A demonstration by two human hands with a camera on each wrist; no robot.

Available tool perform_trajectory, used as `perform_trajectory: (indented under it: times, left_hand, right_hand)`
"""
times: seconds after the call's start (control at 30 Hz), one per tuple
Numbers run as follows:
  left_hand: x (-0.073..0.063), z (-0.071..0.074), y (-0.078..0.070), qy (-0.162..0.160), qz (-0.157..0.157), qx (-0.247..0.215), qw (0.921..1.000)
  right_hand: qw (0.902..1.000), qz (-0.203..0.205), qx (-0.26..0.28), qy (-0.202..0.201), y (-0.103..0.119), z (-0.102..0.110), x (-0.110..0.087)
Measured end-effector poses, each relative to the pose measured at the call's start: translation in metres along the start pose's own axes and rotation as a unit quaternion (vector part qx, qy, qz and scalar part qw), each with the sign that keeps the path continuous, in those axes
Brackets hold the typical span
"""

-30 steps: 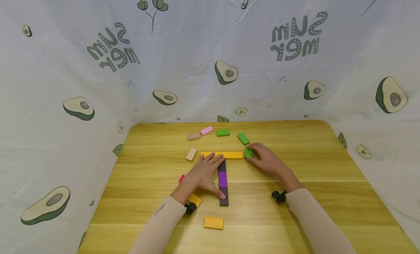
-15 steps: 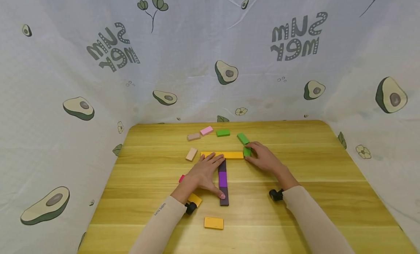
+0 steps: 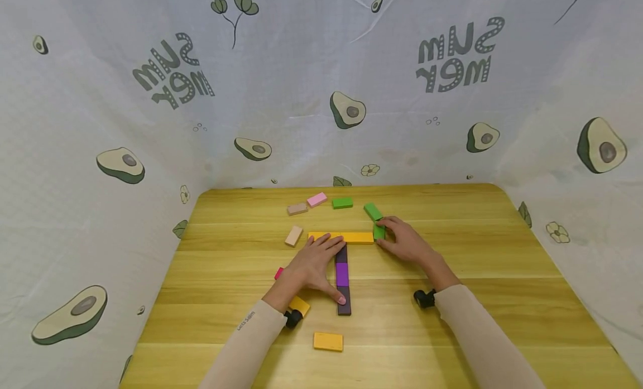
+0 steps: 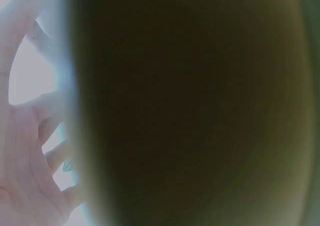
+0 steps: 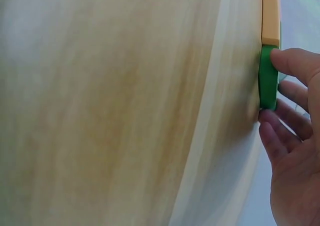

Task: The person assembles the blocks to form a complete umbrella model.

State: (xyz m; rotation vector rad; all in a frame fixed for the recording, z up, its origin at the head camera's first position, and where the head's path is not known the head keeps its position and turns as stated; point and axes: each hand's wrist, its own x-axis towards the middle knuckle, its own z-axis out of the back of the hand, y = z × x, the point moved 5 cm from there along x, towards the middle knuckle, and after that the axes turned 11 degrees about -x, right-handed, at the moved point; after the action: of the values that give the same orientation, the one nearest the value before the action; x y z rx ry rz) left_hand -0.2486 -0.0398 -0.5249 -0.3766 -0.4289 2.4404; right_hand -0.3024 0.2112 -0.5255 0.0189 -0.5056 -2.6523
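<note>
My left hand point(image 3: 312, 269) lies spread, fingertips on a yellow row of blocks point(image 3: 359, 238) and thumb on the lower dark block point(image 3: 344, 306) of a column. A purple block point(image 3: 342, 274) sits mid-column between two dark ones, making a T with the yellow row. At the row's right end, my right hand point(image 3: 406, 241) pinches a small green block point(image 3: 379, 231) between thumb and fingers. In the right wrist view that green block point(image 5: 268, 78) stands against the end of an orange-yellow block point(image 5: 270, 16). The left wrist view is mostly blocked by something dark and blurred; part of the palm point(image 4: 25, 161) shows.
Behind the row lie two more green blocks point(image 3: 373, 211), a pink block point(image 3: 317, 199) and a tan block point(image 3: 297, 209). A beige block point(image 3: 293, 236) is at left. Nearer are a yellow block point(image 3: 329, 341), another yellow block point(image 3: 300, 306) and a red block point(image 3: 278, 273), partly hidden by my left arm.
My right hand has slid the green block slightly left and turned it more upright along the row's end, near the green block behind. My left hand has stayed in place.
</note>
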Motion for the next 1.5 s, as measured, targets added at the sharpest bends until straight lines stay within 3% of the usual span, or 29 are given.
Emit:
perform_trajectory:
  times: [1.3, 1.5]
  left_hand:
    - [0.0028, -0.0015, -0.0005, 0.004, 0.005, -0.002, 1.0000]
    - [0.0015, -0.0017, 0.0002, 0.000, 0.007, -0.002, 1.0000]
  right_hand:
    - [0.9999, -0.008, 0.013, -0.001, -0.0020, -0.0026, -0.0032]
    - [0.9996, -0.009, 0.022, -0.015, -0.0024, 0.0009, -0.0014]
